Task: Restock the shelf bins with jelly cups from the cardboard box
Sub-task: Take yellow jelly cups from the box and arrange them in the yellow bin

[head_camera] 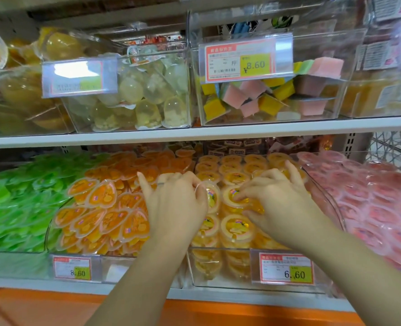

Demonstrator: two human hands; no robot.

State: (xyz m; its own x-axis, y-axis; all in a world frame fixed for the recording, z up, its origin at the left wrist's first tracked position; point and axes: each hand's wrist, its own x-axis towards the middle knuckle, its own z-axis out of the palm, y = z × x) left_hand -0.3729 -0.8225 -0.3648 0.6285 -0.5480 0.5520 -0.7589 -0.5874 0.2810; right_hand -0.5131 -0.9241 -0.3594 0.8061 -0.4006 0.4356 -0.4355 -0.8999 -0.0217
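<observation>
Both of my hands are over the clear bin [218,269] of round yellow jelly cups on the lower shelf. My left hand [176,203] curls round a tilted yellow cup [211,196] at the bin's left side. My right hand [277,198] pinches another round yellow cup [233,198] near the bin's middle, fingertips on its lid. More yellow cups [232,165] lie in tidy rows behind the hands and stacked below them. The cardboard box is out of view.
Left of the yellow bin is a bin of heart-shaped orange jelly cups [100,208], then green ones [13,203]. Pink cups [373,208] fill the bin on the right. The upper shelf [194,132] holds clear bins of pale domed jellies and coloured cubes. Price tags hang in front.
</observation>
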